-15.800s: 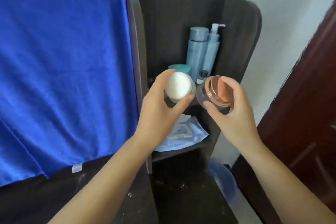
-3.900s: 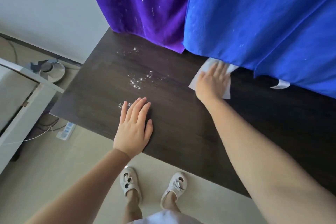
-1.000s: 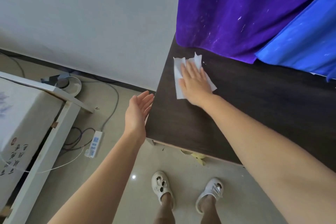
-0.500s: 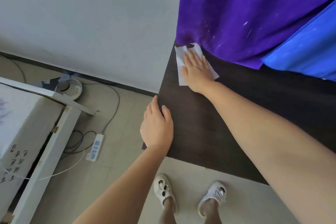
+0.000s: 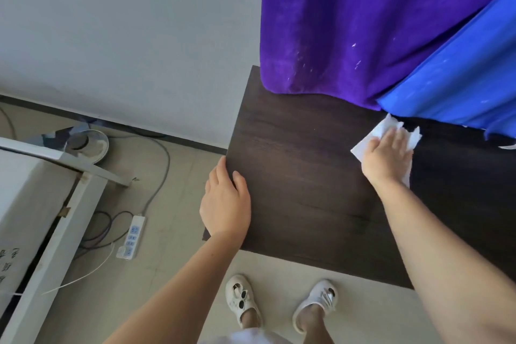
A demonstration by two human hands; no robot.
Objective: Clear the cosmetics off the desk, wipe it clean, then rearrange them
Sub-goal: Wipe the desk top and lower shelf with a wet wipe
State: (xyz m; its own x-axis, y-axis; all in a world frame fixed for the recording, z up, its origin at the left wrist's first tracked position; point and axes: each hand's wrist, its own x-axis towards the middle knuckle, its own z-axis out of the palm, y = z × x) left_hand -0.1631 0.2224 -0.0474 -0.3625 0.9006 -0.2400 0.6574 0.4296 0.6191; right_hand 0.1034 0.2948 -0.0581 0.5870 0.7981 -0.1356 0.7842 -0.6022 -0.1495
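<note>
Desk (image 5: 301,176) dark woodgrain, crumpled white tissue (image 5: 363,145)

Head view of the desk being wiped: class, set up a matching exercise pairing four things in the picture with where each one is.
Things:
1. left hand
2. right hand
3. power strip
4. purple cloth

Places:
A. on the floor, left of the desk
B. hanging over the desk's far edge
C. flat on the white wipe
D. at the desk's left edge

Pairs: 1-D, 2-C, 3-A, 4-B
</note>
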